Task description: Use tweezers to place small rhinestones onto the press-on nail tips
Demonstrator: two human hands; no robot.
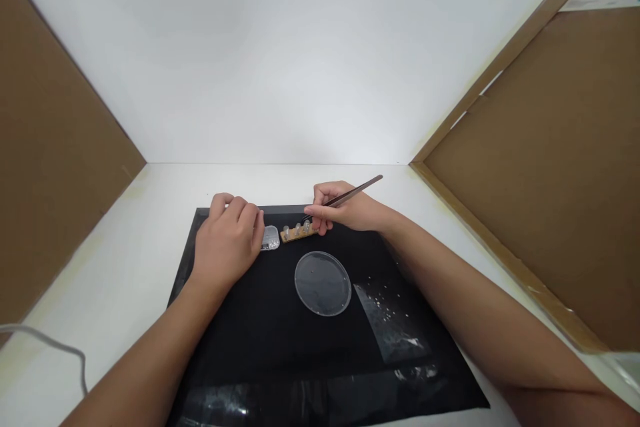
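My right hand (345, 210) pinches a pair of metal tweezers (357, 191), whose tips point down at a small wooden strip (299, 233) that carries a row of tiny clear pieces. My left hand (229, 238) rests curled on the black mat (250, 333), its fingertips against a small clear box (271, 238) just left of the strip. Whether the left hand grips the box I cannot tell. A round clear dish (323, 283) lies on the mat in front of the strip.
A clear plastic bag (393, 323) with small white bits lies right of the dish. More clear plastic (225, 403) lies at the mat's near edge. Brown cardboard panels (545, 167) stand at both sides, a white wall behind. A white cable (50, 345) runs at the left.
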